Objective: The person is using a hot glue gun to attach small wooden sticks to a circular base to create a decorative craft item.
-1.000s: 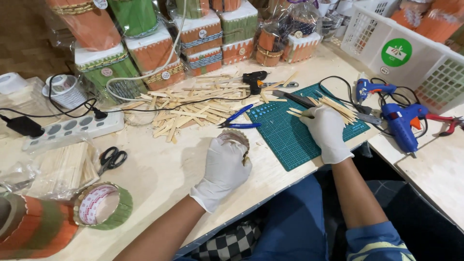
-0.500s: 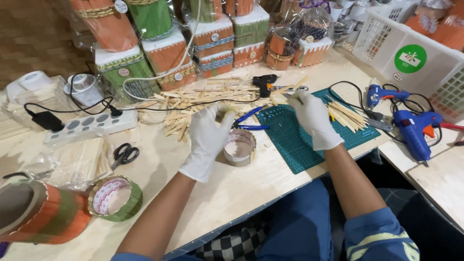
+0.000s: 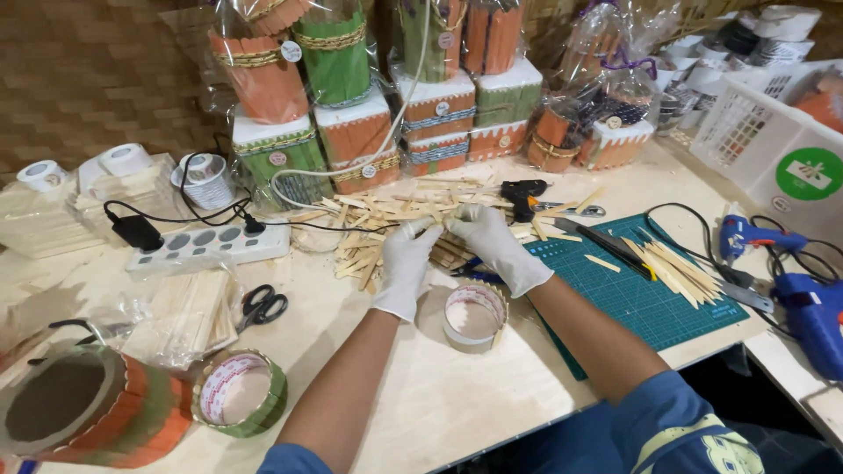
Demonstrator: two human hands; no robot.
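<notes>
Sticks (image 3: 395, 224) heaped at frame centre; left hand (image 3: 406, 263) and right hand (image 3: 493, 241) curled into them, pinching a few; best lifted flat, without snagging cable (image 3: 342, 226)

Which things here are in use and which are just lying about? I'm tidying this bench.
In use: left hand, right hand, pile of wooden sticks, small tape ring.
Lying about: scissors, power strip, blue glue gun, green tape roll.
</notes>
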